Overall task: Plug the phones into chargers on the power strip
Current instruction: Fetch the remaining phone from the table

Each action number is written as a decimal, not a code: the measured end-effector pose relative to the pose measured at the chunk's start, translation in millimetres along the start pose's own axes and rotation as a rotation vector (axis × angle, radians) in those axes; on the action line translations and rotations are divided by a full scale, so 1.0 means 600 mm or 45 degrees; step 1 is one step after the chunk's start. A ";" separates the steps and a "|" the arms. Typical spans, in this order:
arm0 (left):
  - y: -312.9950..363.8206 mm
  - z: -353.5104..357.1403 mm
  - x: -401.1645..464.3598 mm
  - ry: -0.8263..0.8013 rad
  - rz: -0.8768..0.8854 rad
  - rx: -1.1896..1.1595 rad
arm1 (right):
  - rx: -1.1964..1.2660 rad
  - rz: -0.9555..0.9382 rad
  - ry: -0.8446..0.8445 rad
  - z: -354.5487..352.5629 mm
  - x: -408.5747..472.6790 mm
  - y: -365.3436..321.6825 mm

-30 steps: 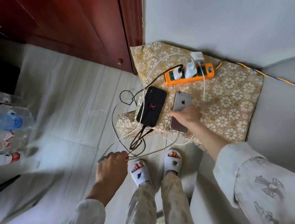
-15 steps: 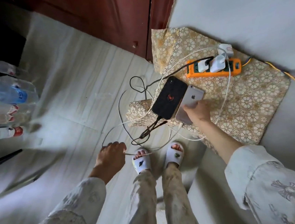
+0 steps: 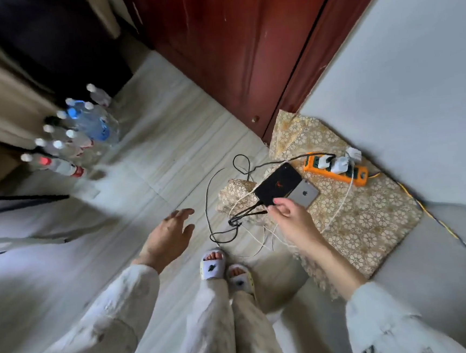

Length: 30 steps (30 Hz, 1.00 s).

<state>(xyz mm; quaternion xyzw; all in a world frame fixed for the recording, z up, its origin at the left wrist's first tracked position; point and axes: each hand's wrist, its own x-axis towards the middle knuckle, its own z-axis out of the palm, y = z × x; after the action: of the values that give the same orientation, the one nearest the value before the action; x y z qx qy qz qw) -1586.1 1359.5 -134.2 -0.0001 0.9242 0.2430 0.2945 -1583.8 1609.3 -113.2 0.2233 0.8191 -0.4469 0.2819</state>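
Pinching what seems a cable end, right hand (image 3: 289, 216) reaches the black phone (image 3: 279, 183); left hand (image 3: 172, 235) hovers relaxed. Next: seat the plug squarely.

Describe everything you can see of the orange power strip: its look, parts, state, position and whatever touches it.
The orange power strip is a long, plastic-looking bar with a dark socket face. It lies flat and slanted on the patterned gold cloth, close to the grey wall. White charger plugs sit in its sockets, with white cables and a black one trailing toward the phones. A yellow-striped cord appears to leave its far end. Neither hand touches it.
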 end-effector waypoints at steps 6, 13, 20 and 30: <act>-0.004 -0.071 -0.189 0.448 -0.183 -0.500 | -0.036 -0.338 -0.262 0.043 -0.116 -0.152; -0.144 -0.190 -0.417 1.012 -0.435 -0.767 | -0.173 -0.722 -0.635 0.242 -0.256 -0.371; -0.334 -0.236 -0.682 1.482 -0.709 -0.933 | -0.410 -1.119 -1.029 0.525 -0.466 -0.526; -0.646 -0.242 -1.134 1.997 -1.086 -1.004 | -0.638 -1.442 -1.564 0.989 -0.849 -0.603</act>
<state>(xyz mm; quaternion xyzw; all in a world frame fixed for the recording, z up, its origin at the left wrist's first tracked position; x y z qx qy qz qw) -1047.5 855.4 165.1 -0.5948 0.6326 0.3389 -0.3622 -1274.1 860.6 181.0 -0.5667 0.5842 -0.3678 0.4498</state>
